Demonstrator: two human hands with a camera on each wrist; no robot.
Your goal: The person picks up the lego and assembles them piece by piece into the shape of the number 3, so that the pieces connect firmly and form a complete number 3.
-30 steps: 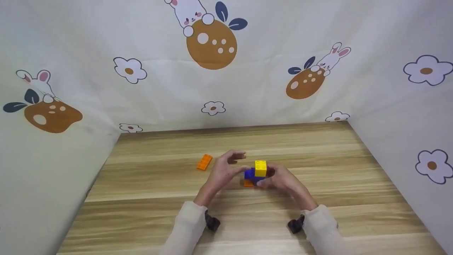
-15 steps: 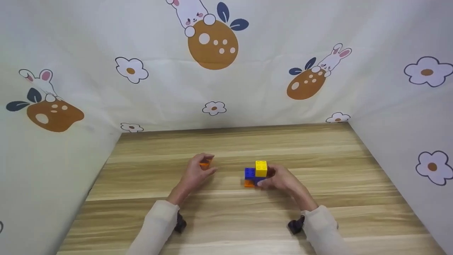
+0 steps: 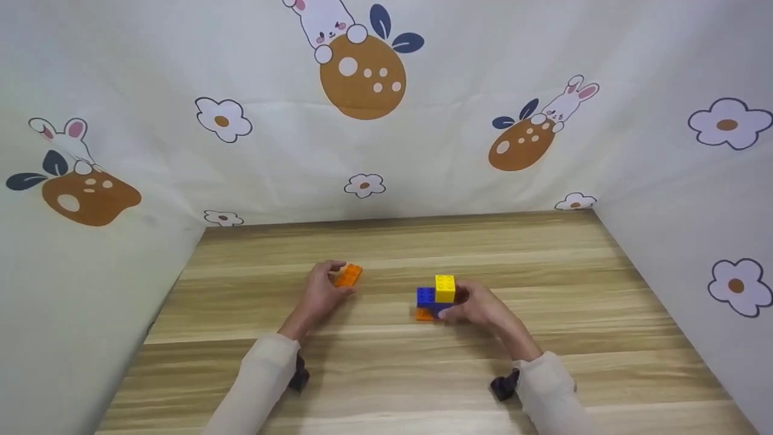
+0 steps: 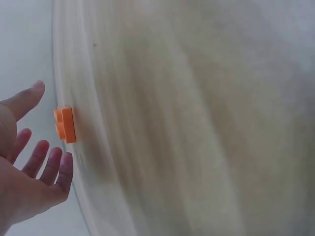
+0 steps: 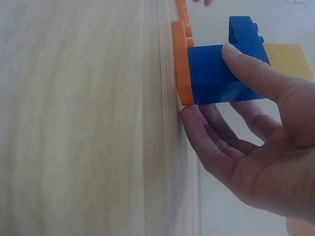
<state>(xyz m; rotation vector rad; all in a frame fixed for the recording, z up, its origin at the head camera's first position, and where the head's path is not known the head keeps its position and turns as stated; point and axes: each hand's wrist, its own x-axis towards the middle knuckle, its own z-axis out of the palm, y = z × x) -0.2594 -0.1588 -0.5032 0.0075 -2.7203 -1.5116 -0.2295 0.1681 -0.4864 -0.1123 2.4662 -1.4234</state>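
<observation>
In the head view, my left hand (image 3: 319, 296) is beside a flat orange building brick (image 3: 350, 275) lying studs up on the table. In the left wrist view, thumb and fingers stand spread on either side of that orange brick (image 4: 68, 125), with a visible gap between. My right hand (image 3: 481, 306) grips a small brick stack: an orange plate (image 5: 181, 64) at the bottom, a blue brick (image 5: 209, 73) on it, another blue brick (image 3: 426, 295) higher up, and a yellow brick (image 3: 445, 289) on top. In the right wrist view, the thumb presses the blue bricks and the other fingers curl behind.
The bricks rest on a wood-grain table (image 3: 398, 374). A pale cloth (image 3: 272, 163) printed with rabbits and flowers hangs behind the table and along both sides. Dark wrist cameras (image 3: 505, 385) sit at the white sleeves (image 3: 546, 380).
My left hand has left the stack and moved left to the loose orange brick, then drawn slightly further left, uncovering it. My right hand stays on the stack.
</observation>
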